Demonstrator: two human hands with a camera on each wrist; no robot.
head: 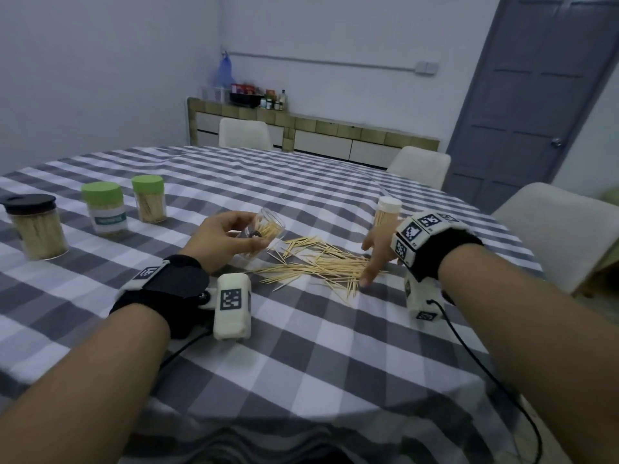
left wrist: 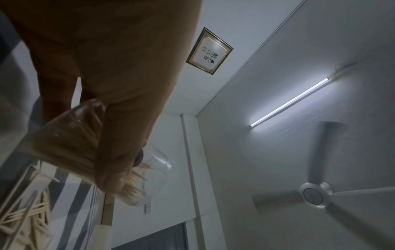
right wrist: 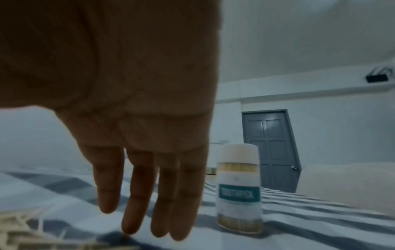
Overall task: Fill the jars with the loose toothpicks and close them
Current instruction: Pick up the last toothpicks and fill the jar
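Note:
My left hand (head: pixel 231 236) grips a clear lidless jar (head: pixel 268 227), tilted on its side and partly filled with toothpicks, just left of the loose pile. The left wrist view shows the same jar (left wrist: pixel 153 169) under my thumb. Loose toothpicks (head: pixel 321 262) lie scattered on the checked tablecloth at the centre. My right hand (head: pixel 373 259) is open with straight fingers (right wrist: pixel 138 194), fingertips down at the right edge of the pile (right wrist: pixel 15 225). A closed white-lidded toothpick jar (head: pixel 388 212) stands upright just beyond my right hand, also seen as the labelled jar (right wrist: pixel 239 187).
At the left stand a black-lidded jar (head: pixel 35 226) and two green-lidded jars (head: pixel 105 207), (head: pixel 149 197), all holding toothpicks. White chairs (head: pixel 552 236) ring the round table (head: pixel 318 346). A sideboard with bottles (head: pixel 301 128) lines the far wall.

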